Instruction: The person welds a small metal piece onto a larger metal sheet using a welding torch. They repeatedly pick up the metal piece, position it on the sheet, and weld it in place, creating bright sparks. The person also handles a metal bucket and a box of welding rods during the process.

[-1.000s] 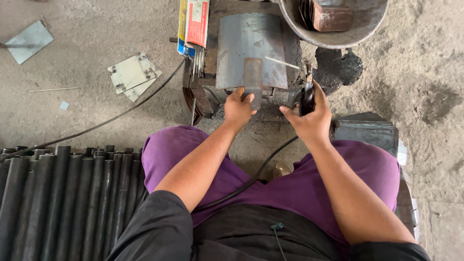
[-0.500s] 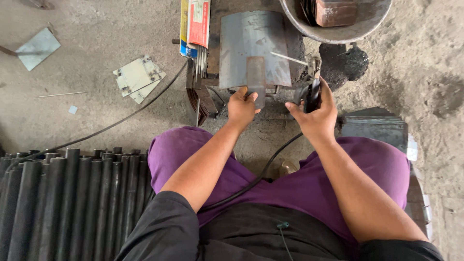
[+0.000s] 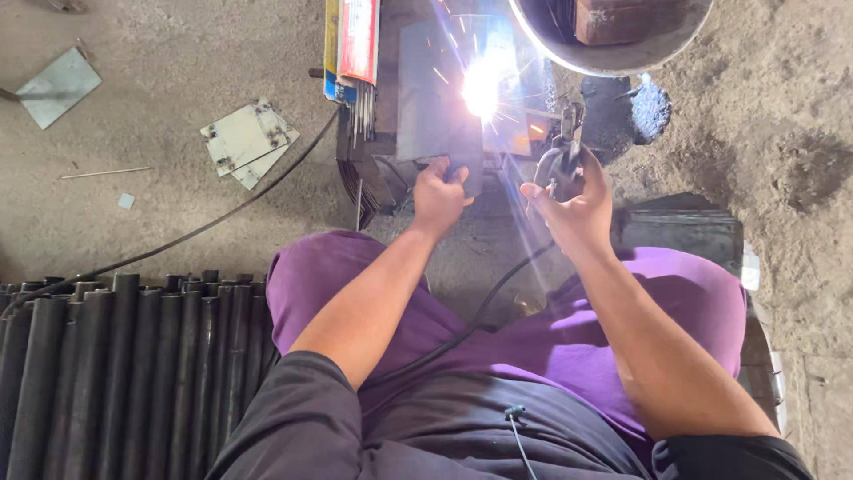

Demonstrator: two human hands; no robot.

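In the head view, the left hand (image 3: 440,194) grips a small metal strip (image 3: 467,174) with fingers closed, at the lower edge of a grey steel plate (image 3: 435,98) at upper centre. The right hand (image 3: 573,206) is wrapped tight around a welding electrode holder (image 3: 560,164); bright sparks (image 3: 481,87) flare on the plate. Black pipes (image 3: 115,373) lie at lower left.

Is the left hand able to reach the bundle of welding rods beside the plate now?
Probably yes. The left hand rests on the grey metal plate, and the welding rods lie just beside it with nothing between them. It would first have to let go of the plate.
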